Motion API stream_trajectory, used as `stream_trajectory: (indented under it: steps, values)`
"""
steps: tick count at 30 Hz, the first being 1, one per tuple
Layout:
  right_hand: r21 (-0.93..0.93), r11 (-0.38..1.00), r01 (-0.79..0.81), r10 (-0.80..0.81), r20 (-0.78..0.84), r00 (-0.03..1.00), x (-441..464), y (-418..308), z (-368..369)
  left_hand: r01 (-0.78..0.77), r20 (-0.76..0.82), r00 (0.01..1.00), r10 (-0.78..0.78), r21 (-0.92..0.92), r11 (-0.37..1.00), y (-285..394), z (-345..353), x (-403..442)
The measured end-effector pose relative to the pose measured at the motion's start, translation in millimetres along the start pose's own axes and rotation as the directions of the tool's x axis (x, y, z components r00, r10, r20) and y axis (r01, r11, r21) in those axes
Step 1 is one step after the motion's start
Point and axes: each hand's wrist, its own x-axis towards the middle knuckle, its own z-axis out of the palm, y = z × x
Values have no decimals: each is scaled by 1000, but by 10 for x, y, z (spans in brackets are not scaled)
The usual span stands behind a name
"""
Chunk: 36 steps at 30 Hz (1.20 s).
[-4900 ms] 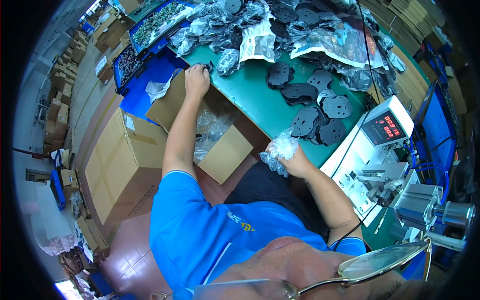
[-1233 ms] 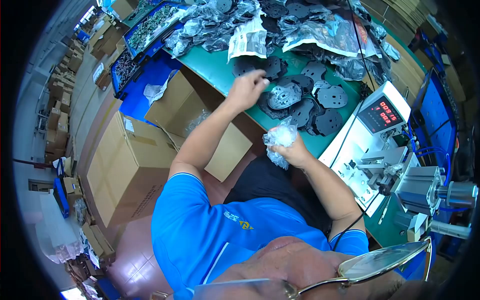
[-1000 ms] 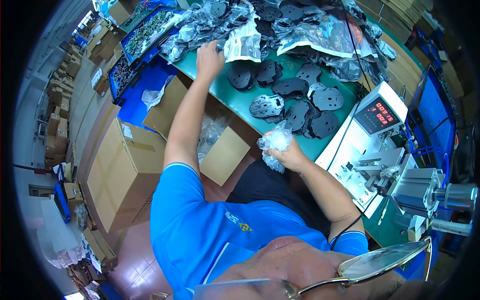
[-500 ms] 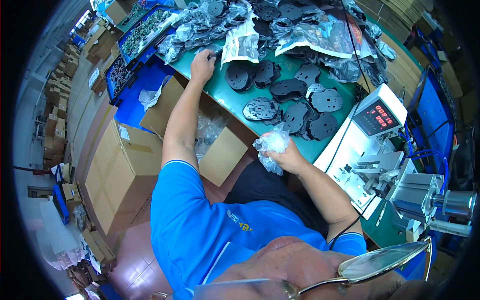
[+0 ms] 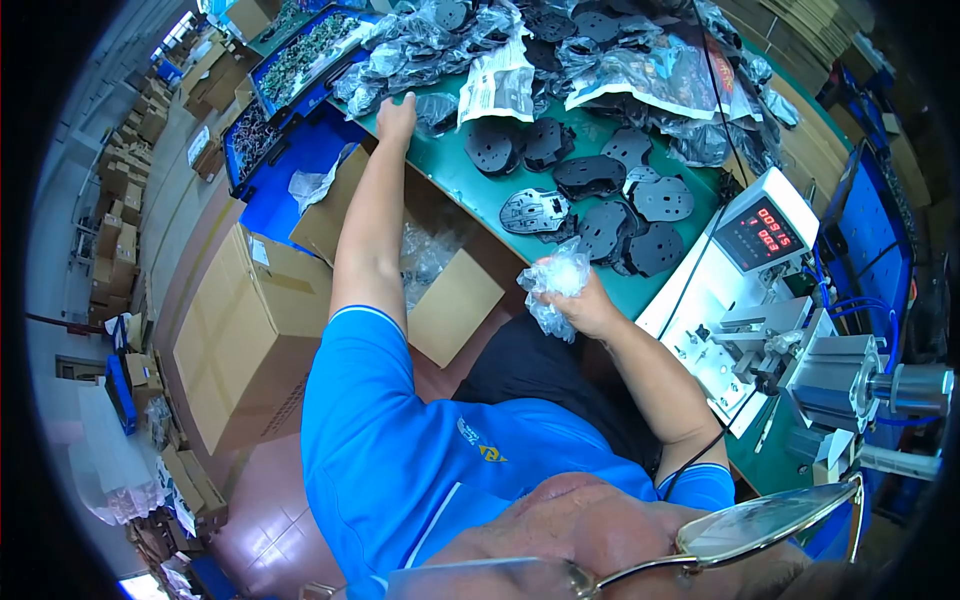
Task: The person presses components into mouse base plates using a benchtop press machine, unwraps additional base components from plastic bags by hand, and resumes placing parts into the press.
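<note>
In the right hand (image 5: 592,308), a wad of crumpled clear plastic (image 5: 562,275) is held at the near edge of the green tabletop (image 5: 455,180), with the fingers clamped on it. The left hand (image 5: 397,120) is stretched out to the left edge of the tabletop, just beside a dark bagged piece (image 5: 436,113); its fingertips are hidden, so it cannot be told whether they are apart or together, or whether the bag is touched. Beyond that piece, a heap of bagged parts (image 5: 405,60) is piled, with a printed sheet (image 5: 497,85) draped at its front. On the tabletop beyond the right hand, black slotted plates (image 5: 493,148) are gathered in a loose cluster, some overlapping, and a paler grey plate (image 5: 535,211) is included among them. To the right of the cluster, a white machine (image 5: 755,315) is set, with red digits lit on its display (image 5: 768,230). Beside the left forearm, clear plastic bags (image 5: 428,262) are contained in an open cardboard box (image 5: 455,308), next to which a large carton (image 5: 240,330) is placed
</note>
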Motion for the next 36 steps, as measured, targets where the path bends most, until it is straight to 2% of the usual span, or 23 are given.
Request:
stream_trajectory:
  steps: [2,3,4,6,7,8,10,11,12,14,18,20,21,23,24,25,27,28,30,31,32,34,36]
  values:
    - [-9,1000,5,-5,-7,1000,6,-1,5,-33,103,995,7,253,967,-46,69,171]
    - [-14,1000,2,-2,-12,1000,7,5,3,-55,288,957,-47,338,940,-33,32,239]
    - [-14,1000,6,-6,-18,1000,11,15,-3,-62,292,956,-41,335,940,-21,48,251]
    - [-17,1000,1,-1,-13,1000,24,45,-3,-17,238,971,-31,194,981,-111,147,259]
    - [-13,1000,5,-6,-19,1000,26,53,-1,67,227,971,-70,21,998,-166,221,276]
    - [18,1000,2,-1,-11,1000,26,63,-3,62,230,971,-65,22,998,-218,280,306]
    - [47,999,-4,4,-1,1000,34,93,-13,109,145,986,-83,-181,978,-104,179,155]
    - [48,999,-5,5,-2,1000,42,110,-14,41,64,997,-31,-164,986,-62,154,218]
    - [49,999,-8,8,-3,1000,45,123,-15,45,62,997,-35,-163,986,-2,100,193]
    - [23,1000,-18,18,-7,1000,56,85,-11,-128,-53,992,117,-408,904,301,-85,153]
    - [35,999,-12,14,-36,999,37,33,26,-102,-35,995,98,-522,847,896,-527,-78]
    - [76,997,-3,5,-31,1000,50,83,12,-297,-126,954,274,-550,780,1089,-729,-299]
    - [117,993,3,0,-27,1000,58,129,-2,-377,-52,921,386,-366,851,1214,-976,-564]
    - [176,983,59,-59,-6,998,110,248,-35,-540,100,811,577,-255,802,1243,-1250,-1135]
    - [234,967,103,-111,21,994,131,273,-33,-578,232,727,646,-301,759,1362,-1451,-1582]
    - [233,966,111,-118,14,993,122,204,0,-524,413,690,595,-281,804,1503,-1648,-2051]
    - [379,905,194,-222,33,974,63,-32,96,-596,619,404,674,-381,707,1329,-1671,-2568]
    - [376,906,195,-223,32,974,61,-5,81,-609,691,266,672,-420,673,1342,-1636,-2829]
    - [95,940,327,-335,88,938,86,94,39,-542,683,117,721,-565,622,1353,-1520,-3161]
    - [-25,922,387,-384,79,920,115,141,27,-540,680,115,724,-569,620,1378,-1491,-3125]
    - [-29,922,386,-383,76,920,108,185,-6,-484,721,71,690,-580,656,1412,-1459,-3049]
    - [-90,981,172,-173,1,985,86,170,-51,-428,752,18,659,-590,685,1554,-1416,-2838]
    - [-95,987,130,-135,-54,989,89,163,-11,-233,887,-119,447,-462,856,1737,-1312,-2531]
